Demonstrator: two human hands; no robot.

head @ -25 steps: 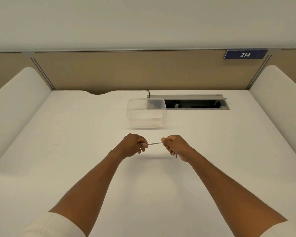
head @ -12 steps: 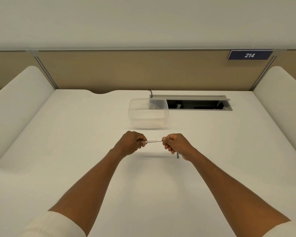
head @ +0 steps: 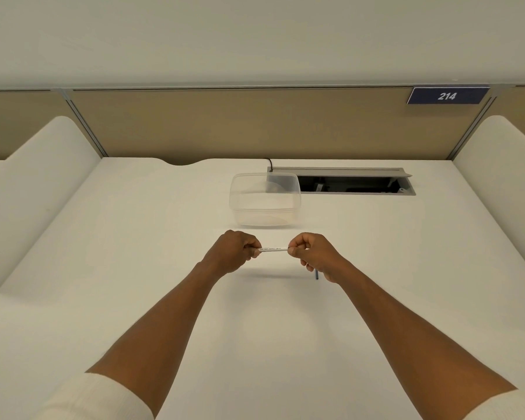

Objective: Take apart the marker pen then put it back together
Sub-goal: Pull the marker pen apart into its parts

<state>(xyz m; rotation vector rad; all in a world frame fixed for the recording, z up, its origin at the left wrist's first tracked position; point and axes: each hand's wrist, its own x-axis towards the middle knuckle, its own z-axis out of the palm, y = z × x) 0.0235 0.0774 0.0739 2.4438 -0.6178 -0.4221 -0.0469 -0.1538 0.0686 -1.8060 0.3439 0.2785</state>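
A thin white marker pen with small dark print is held level above the white desk. My left hand is closed around its left end and my right hand pinches its right end. Both ends are hidden inside my fingers. A short dark blue piece pokes down below my right hand; I cannot tell whether it is held or lying on the desk.
A clear plastic container stands on the desk just beyond my hands. Behind it is an open cable hatch with a black cable. White side panels flank the desk, and a tan partition with a "214" sign closes the back.
Both hands have kept their grip on the pen, which has levelled out. The visible stretch of pen between my fists looks slightly longer than a second ago.
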